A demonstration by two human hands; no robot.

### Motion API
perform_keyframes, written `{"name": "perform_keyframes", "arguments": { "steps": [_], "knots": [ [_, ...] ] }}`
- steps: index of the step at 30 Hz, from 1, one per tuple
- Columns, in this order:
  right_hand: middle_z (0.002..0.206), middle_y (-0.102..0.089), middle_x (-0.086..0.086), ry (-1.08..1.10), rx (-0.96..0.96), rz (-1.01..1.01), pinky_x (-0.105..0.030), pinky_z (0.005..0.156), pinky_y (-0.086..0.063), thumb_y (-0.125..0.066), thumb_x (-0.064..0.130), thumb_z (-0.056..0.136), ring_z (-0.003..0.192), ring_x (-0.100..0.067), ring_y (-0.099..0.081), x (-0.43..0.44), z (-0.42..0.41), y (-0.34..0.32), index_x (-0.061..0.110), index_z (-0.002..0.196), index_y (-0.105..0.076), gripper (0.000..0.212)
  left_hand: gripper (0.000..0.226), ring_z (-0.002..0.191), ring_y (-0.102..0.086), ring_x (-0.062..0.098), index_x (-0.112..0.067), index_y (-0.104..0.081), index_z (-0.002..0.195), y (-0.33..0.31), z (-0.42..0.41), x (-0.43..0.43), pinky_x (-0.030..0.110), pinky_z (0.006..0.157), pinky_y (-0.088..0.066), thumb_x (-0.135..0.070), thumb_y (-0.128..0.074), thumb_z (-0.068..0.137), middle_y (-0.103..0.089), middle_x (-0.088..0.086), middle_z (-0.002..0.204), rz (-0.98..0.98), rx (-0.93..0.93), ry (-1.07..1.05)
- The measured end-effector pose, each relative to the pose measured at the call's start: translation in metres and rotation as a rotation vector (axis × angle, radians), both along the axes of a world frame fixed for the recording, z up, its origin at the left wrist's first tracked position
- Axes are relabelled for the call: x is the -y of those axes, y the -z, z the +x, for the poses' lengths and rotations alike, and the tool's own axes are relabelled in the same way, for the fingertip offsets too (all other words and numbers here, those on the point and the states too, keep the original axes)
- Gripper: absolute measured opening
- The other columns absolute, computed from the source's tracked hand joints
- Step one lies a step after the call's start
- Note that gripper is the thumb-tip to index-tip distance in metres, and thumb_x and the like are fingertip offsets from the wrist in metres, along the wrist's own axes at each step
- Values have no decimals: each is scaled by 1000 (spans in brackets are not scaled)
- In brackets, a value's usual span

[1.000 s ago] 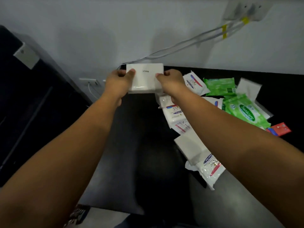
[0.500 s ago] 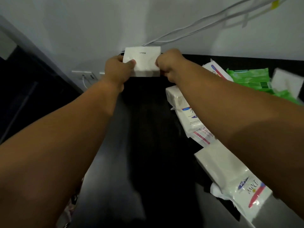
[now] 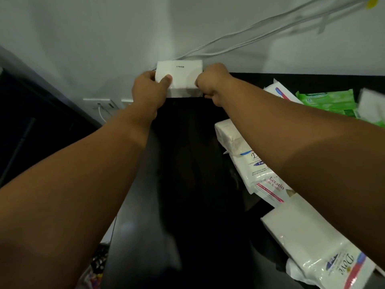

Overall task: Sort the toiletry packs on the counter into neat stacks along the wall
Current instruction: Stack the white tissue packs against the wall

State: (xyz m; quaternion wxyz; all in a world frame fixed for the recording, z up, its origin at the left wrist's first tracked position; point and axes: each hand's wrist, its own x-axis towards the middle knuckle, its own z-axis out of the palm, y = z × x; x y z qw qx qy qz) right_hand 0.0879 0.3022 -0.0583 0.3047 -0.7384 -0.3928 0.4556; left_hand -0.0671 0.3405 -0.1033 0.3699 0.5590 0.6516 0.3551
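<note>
A white tissue pack (image 3: 182, 75) stands against the wall at the far left corner of the black counter (image 3: 187, 163). My left hand (image 3: 149, 90) grips its left end, thumb on its face. My right hand (image 3: 212, 84) holds its right end. Its lower edge meets the glossy counter, which reflects it. To the right lie loose packs: a white pack (image 3: 227, 134), Dove sachet sheets (image 3: 258, 172), another white pack (image 3: 300, 230) with Dove sachets (image 3: 337, 268) at the near right, and green wipes packs (image 3: 327, 100) farther back.
White cables (image 3: 239, 38) run down the wall to the counter's back edge behind the held pack. A wall socket (image 3: 104, 103) sits below the counter's left edge. Dark furniture (image 3: 31, 122) fills the left side. My right forearm hides part of the pile.
Both hands carried the white pack forward and down to the wall at the counter's far left corner. The camera leaned in closer over the counter.
</note>
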Motion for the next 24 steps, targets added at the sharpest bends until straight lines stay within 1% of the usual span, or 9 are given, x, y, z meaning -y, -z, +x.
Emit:
{"name": "perform_keyframes", "arguments": {
  "steps": [3, 6, 7, 9, 12, 15, 17, 22, 24],
  "knots": [
    [88, -57, -6, -4, -2, -2, -16, 52, -45, -53, 2, 93, 77, -17, -55, 9, 2, -10, 3, 108, -60, 17, 40, 99, -64, 13, -10, -65, 124, -2, 0, 5, 12, 69, -48, -36, -65, 93, -66, -3, 105, 4, 48, -29],
    [78, -53, -1, -48, 41, 60, -9, 37, -37, -56, 4, 92, 68, -13, -52, 22, 13, -12, 8, 85, -59, 9, 44, 98, -60, 10, -10, -60, 128, -6, -1, 18, 4, 62, -39, -38, -63, 94, -61, -7, 105, 31, 35, -91],
    [80, -57, -3, -80, 72, 94, -9, 39, -38, -57, 5, 91, 70, -14, -55, 27, 17, -13, 6, 85, -62, 8, 45, 100, -58, 9, -11, -57, 129, -8, -1, 25, 4, 66, -38, -37, -63, 94, -59, -7, 106, 49, 26, -105],
    [96, -67, -9, -142, 125, 174, -12, 53, -44, -60, 11, 91, 83, -19, -63, 38, 24, -15, 1, 105, -68, 19, 45, 102, -57, 8, -11, -55, 132, -12, 2, 41, 4, 73, -39, -34, -63, 94, -59, -7, 112, 96, 17, -102],
    [112, -67, -2, -245, 198, 267, -10, 70, -41, -61, 19, 94, 100, -12, -62, 57, 36, -23, 12, 123, -66, 30, 43, 105, -57, 9, -12, -57, 129, -19, 14, 67, -3, 72, -40, -31, -66, 92, -60, -2, 119, 138, 33, -57],
    [114, -68, 1, -318, 291, 321, -16, 83, -44, -61, 22, 95, 103, -10, -62, 79, 53, -32, 18, 124, -66, 30, 41, 111, -59, 12, -23, -59, 123, -23, 29, 98, 15, 90, -51, -40, -68, 86, -60, -5, 121, 156, 33, 13],
    [114, -67, 3, -341, 321, 309, -17, 84, -44, -61, 24, 96, 103, -9, -62, 96, 67, -35, 19, 126, -65, 31, 42, 113, -58, 10, -28, -59, 119, -26, 39, 121, 30, 97, -51, -47, -71, 83, -60, -5, 123, 163, 27, 54],
    [119, -65, 9, -405, 392, 287, -5, 82, -36, -64, 34, 93, 112, -4, -57, 139, 106, -37, 22, 126, -65, 35, 71, 127, -45, 6, -33, -50, 136, -33, 58, 167, 23, 102, -42, -49, -81, 74, -50, -11, 139, 67, -52, 434],
    [116, -58, 15, -408, 372, 234, -13, 84, -35, -67, 41, 90, 110, -1, -52, 155, 118, -36, 27, 129, -63, 41, 80, 127, -44, 6, -28, -49, 138, -32, 63, 177, 18, 102, -38, -47, -86, 69, -47, -12, 137, 102, -139, 566]
  ]
}}
